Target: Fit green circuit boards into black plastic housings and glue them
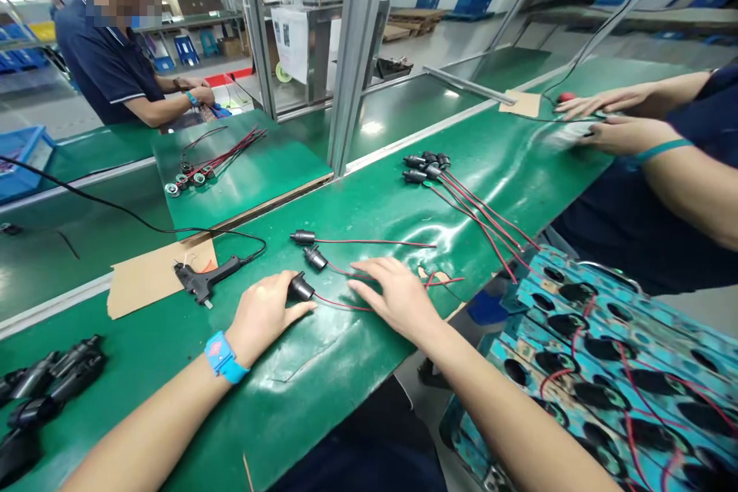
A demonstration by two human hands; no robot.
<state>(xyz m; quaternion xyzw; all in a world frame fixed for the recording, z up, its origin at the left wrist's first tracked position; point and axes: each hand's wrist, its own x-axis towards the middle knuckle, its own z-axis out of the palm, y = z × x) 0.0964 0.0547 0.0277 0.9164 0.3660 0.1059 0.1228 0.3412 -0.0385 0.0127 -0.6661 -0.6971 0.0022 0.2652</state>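
My left hand [266,313] rests on the green table [323,369], fingers curled round a small black socket [300,288] with a red wire. My right hand [397,296] lies flat, fingers stretched out over the red wires [346,300] just right of that socket. Two more black sockets with red wires lie just beyond, one [314,257] close and one [303,237] further back. A blue wristband [224,357] is on my left wrist.
A black glue gun [204,278] lies on cardboard [155,273] to the left. A bundle of wired sockets [427,165] lies further right. A blue tray of sockets [600,369] sits at my right. Black parts [46,384] lie far left. Other people work opposite and at right.
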